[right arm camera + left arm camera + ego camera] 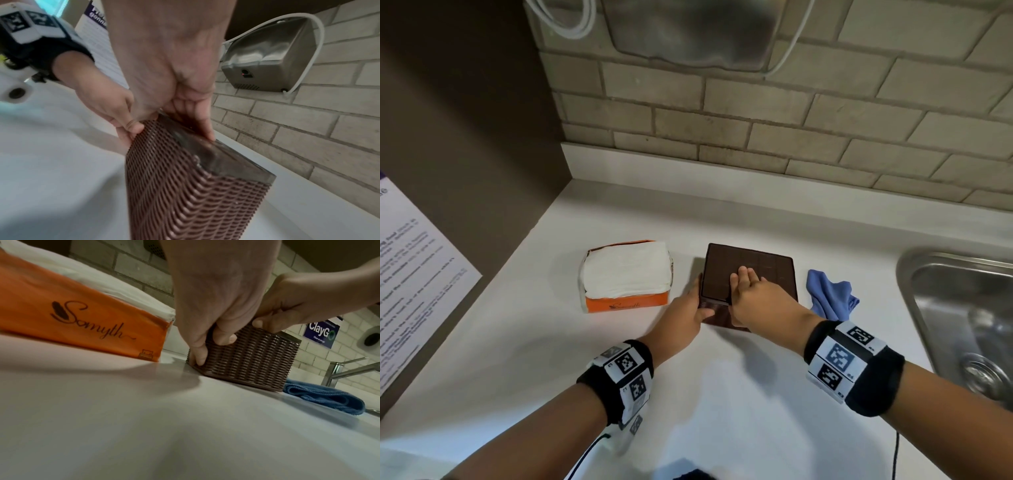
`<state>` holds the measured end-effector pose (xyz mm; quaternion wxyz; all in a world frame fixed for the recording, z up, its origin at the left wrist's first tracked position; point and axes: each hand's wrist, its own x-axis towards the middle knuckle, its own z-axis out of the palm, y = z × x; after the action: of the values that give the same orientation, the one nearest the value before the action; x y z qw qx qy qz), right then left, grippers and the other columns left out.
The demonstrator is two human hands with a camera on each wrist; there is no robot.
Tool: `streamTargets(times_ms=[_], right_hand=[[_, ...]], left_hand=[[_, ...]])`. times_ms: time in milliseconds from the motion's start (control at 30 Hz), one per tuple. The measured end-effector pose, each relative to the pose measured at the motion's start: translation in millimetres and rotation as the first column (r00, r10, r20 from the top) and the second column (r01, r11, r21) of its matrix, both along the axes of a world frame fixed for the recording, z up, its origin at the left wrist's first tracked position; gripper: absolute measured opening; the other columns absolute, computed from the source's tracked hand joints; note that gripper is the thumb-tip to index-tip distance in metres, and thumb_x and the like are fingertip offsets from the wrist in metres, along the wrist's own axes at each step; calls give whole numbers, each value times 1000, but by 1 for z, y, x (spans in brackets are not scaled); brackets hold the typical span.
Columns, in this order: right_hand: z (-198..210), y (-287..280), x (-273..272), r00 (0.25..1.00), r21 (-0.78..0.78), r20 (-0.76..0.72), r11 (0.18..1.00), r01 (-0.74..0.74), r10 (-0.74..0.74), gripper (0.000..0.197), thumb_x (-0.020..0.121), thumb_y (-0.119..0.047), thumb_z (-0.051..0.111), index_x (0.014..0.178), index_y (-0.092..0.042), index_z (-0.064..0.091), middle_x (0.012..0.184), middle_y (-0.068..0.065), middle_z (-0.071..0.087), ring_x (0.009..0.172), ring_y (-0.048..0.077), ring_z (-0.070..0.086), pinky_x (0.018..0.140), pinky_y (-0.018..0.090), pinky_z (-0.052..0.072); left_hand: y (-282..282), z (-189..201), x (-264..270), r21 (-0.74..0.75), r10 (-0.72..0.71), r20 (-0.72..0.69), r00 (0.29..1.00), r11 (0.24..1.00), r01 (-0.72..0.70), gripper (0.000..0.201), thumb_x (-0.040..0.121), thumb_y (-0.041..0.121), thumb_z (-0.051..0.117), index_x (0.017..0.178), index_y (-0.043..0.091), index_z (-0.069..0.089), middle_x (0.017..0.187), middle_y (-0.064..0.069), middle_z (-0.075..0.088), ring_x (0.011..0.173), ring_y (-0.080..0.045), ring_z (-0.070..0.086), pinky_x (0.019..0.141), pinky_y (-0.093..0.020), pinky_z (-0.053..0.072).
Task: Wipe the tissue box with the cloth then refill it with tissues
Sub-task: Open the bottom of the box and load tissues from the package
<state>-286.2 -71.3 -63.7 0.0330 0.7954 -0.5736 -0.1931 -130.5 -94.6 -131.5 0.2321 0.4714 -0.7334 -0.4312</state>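
Observation:
The brown woven tissue box (756, 263) stands on the white counter (705, 394) with a flat smooth panel facing up. My left hand (695, 305) grips its near left corner, thumb on the front side and fingers down the left side (198, 356). My right hand (746, 284) lies on the top panel with fingers straight (203, 128), its thumb hooked over the near top edge (261, 322). The blue cloth (828, 294) lies crumpled just right of the box, touched by neither hand. The orange pack of white tissues (626, 274) lies open-topped to the left.
A steel sink (962, 308) with a tap (349, 369) is sunk into the counter at the right. A metal hand dryer (267, 56) hangs on the brick wall behind. A brown side wall with a paper notice (414, 274) closes off the left.

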Motion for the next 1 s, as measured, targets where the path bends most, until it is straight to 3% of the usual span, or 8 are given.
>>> streamTargets(times_ms=[100,300,433,500,567,700,800,1000], right_hand=[[-5,-2,-2,999,-3,-47,1000,-8,8,57,46,-12,88,91,17,69,84,40,66,72,48,69,47,49,56],[-10,1,8,999,-47,-40,999,-2,0,58,46,-8,88,94,19,67,85,42,65,72,51,67,47,52,55],[11,8,-7,994,-19,107,1000,-24,26,66,78,-30,72,120,18,53,118,42,56,103,48,62,82,49,54],[26,15,-31,992,-40,97,996,-74,78,72,95,-36,49,141,14,24,147,37,24,135,43,36,109,44,35],[40,28,-55,995,92,38,991,-93,90,67,101,-31,36,147,6,4,156,26,1,145,33,17,114,39,28],[23,43,-76,990,62,-72,991,-116,120,63,80,12,37,138,16,14,146,37,22,124,38,52,72,33,58],[6,37,-79,938,7,-267,974,-227,221,62,71,2,67,127,16,45,130,34,51,105,37,65,48,25,55],[10,30,-76,909,-52,-296,945,-322,294,50,59,4,57,108,8,67,107,30,67,83,35,73,43,29,54]], left_hand=[[-1,0,0,-19,0,22,1000,1000,1,69,91,0,52,148,18,21,135,-9,56,121,-24,55,94,-16,36],[-5,1,2,-43,-30,38,999,999,31,69,89,-3,51,148,18,22,136,-8,54,122,-22,55,97,-17,36],[-8,-5,11,-73,-48,59,997,996,52,77,91,-2,49,152,19,6,148,-11,41,132,-24,46,113,-38,35],[-6,-6,14,-87,-23,83,996,996,30,71,96,4,45,151,19,3,150,-9,37,136,-23,40,115,-41,31],[-3,-5,15,-64,-8,49,999,998,11,70,97,6,45,148,24,0,146,3,35,136,-14,35,116,-31,26],[-2,-10,10,-105,-29,-1,1000,994,29,71,94,5,51,151,21,12,148,3,41,133,-8,41,107,-13,26],[3,-8,5,-111,47,44,998,993,-42,59,95,8,50,149,12,25,135,-6,56,124,-18,53,96,-12,31],[8,-1,2,-134,96,115,989,988,-81,51,96,10,49,143,1,32,112,-15,67,102,-28,64,74,-10,32]])
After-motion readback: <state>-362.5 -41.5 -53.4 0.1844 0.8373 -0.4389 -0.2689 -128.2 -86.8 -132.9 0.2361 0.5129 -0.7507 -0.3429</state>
